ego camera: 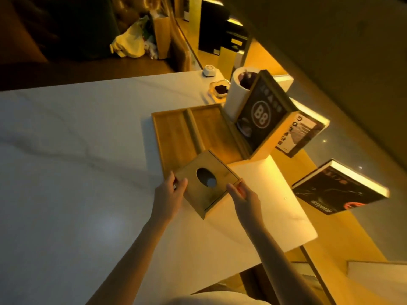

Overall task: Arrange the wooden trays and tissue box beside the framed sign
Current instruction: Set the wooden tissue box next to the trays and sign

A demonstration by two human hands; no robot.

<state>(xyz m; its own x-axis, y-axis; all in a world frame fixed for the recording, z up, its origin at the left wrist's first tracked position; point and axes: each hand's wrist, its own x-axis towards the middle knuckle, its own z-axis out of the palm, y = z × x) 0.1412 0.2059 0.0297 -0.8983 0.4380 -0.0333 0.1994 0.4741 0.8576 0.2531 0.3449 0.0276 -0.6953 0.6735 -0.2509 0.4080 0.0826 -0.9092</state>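
On the white marble-patterned table (pixel 77 150), a wooden tissue box (pixel 206 183) with an oval opening in its lid sits turned at an angle to the table edge. Left hand (pixel 168 192): fingers curled against the box's left side, thumb laid on the lid. Right hand (pixel 243 194): fingers pressed together against the box's right corner, so that the box is gripped between both hands. Just behind the box, touching or slightly overlapped by its far corner, lie two shallow wooden trays (pixel 193 133) side by side, long edges together. Beside the right-hand tray, a framed sign (pixel 261 115) marked "B8" stands tilted, its base meeting the tray's right edge. Behind the sign stands a white cylindrical holder (pixel 236 95); a small glass dish (pixel 219 89) and a white round device (pixel 209 70) sit farther back near the table's corner.
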